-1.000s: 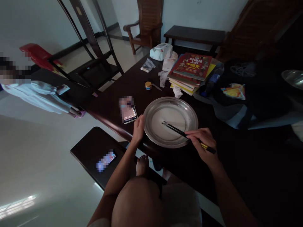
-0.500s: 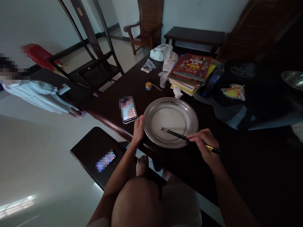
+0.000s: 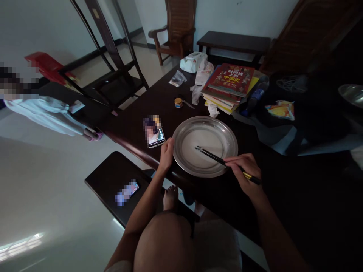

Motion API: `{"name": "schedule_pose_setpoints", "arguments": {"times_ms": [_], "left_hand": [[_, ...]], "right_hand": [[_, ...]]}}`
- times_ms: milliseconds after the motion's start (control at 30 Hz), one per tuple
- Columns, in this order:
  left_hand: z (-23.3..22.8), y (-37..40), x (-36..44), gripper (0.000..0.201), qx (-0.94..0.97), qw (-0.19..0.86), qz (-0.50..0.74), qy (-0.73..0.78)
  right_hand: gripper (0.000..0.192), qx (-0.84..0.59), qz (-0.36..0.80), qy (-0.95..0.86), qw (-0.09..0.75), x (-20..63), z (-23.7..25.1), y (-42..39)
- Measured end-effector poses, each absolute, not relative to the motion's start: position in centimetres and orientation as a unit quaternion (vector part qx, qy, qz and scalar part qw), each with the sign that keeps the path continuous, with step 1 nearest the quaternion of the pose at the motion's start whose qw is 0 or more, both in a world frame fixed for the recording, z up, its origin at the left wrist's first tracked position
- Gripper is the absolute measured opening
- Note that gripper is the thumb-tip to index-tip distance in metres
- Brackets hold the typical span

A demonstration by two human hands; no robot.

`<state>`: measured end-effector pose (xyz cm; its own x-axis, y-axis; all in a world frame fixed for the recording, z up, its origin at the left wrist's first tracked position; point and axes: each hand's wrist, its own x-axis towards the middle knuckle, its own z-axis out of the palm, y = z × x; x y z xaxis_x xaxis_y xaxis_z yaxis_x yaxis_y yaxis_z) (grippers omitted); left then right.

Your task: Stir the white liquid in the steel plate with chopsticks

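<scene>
A round metal plate (image 3: 205,173) sits near the edge of the dark table, with a whitish layer (image 3: 202,145), liquid or paste, across its bottom. My left hand (image 3: 166,153) is closed on the plate's left rim. In my right hand (image 3: 246,172), over the lower right rim, is a pair of black chopsticks (image 3: 211,155) with gold bands near the back ends. Their tips are slightly apart, coated with something whitish, and reach over the middle of the plate; whether they touch the layer I cannot tell. Left of the plate lies a lit phone (image 3: 155,138).
Beyond the plate are crumpled tissue (image 3: 213,110), a small yellow-lidded jar (image 3: 178,102), stacked books (image 3: 231,81), a bottle (image 3: 257,94) and a snack packet (image 3: 280,110). Another phone (image 3: 127,192) lies on a bench (image 3: 109,170). A person (image 3: 48,109) is at the far left.
The chopstick tips have moved slightly up in the view and spread apart a little; my right hand shifted slightly with them. My left hand stays on the rim. The phone's screen picture has changed.
</scene>
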<state>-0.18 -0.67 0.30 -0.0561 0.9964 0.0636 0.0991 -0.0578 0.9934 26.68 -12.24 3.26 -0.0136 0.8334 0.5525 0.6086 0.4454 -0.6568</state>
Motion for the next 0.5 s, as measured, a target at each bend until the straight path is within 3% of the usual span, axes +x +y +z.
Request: {"name": "schedule_pose_setpoints", "arguments": {"times_ms": [133, 267, 500], "left_hand": [[0.04, -0.58, -0.19, 0.052, 0.515, 0.45, 0.504, 0.527], [-0.01, -0.55, -0.24, 0.051, 0.509, 0.452, 0.505, 0.53], [0.1, -0.57, -0.24, 0.053, 0.519, 0.445, 0.505, 0.526]], "right_hand": [[0.026, -0.508, 0.133, -0.693, 0.494, 26.79, 3.2, -12.32], [0.018, -0.508, 0.132, -0.71, 0.469, 26.62, 3.22, -12.26], [0.024, -0.503, 0.123, -0.707, 0.482, 26.65, 3.25, -12.28]]}}
